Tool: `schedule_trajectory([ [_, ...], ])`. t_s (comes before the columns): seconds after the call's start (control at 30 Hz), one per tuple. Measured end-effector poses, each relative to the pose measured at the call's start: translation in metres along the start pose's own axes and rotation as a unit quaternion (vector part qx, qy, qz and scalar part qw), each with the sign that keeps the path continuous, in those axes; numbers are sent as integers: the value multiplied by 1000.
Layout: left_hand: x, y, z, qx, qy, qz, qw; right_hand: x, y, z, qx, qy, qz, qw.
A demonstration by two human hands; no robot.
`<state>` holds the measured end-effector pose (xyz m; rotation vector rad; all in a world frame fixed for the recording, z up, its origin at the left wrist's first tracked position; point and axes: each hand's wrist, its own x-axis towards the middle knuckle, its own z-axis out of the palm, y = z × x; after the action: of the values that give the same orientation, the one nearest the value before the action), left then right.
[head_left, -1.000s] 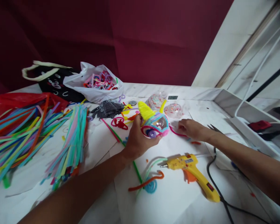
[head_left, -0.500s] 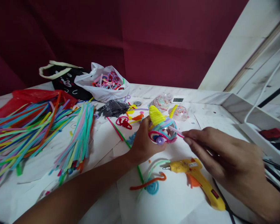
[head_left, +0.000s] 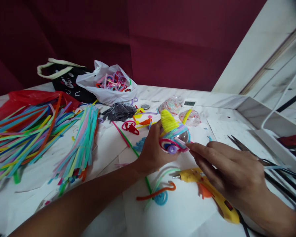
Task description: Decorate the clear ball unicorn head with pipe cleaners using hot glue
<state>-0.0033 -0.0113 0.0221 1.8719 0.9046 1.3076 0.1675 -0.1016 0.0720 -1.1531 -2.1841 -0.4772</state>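
Observation:
My left hand (head_left: 154, 144) is closed around a clear rounded ornament (head_left: 172, 136) wrapped in coloured pipe cleaners, with yellow ear-like points on top and a small lilac ring on its front. My right hand (head_left: 229, 164) pinches a pale lilac pipe cleaner (head_left: 181, 142) against the ornament's right side; its fingertips hide the end. Under my right hand lies a yellow glue gun (head_left: 192, 175), its metal tip pointing left. Left of that tip are an orange pipe cleaner (head_left: 155, 194) and a blue coil (head_left: 161, 197).
Bundles of pipe cleaners (head_left: 76, 141) cover the left side. Behind them stand a black bag (head_left: 71, 85) and a white plastic bag (head_left: 108, 95) of scraps. Clear-bagged bits (head_left: 171, 104) lie at the back. Scissors (head_left: 240, 144) rest beyond my right hand, near black cables (head_left: 283, 187).
My right hand has moved left and closer to the ornament, bringing the lilac pipe cleaner down onto its side. The scissors now show. The ornament has shifted slightly right in view.

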Motion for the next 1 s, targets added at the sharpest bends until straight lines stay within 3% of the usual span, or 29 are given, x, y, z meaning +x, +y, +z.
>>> schedule_trajectory([
  [1.0, -3, 1, 1, 38, -9, 47, 998, -8, 1, 8, 0, -34, -6, 999],
])
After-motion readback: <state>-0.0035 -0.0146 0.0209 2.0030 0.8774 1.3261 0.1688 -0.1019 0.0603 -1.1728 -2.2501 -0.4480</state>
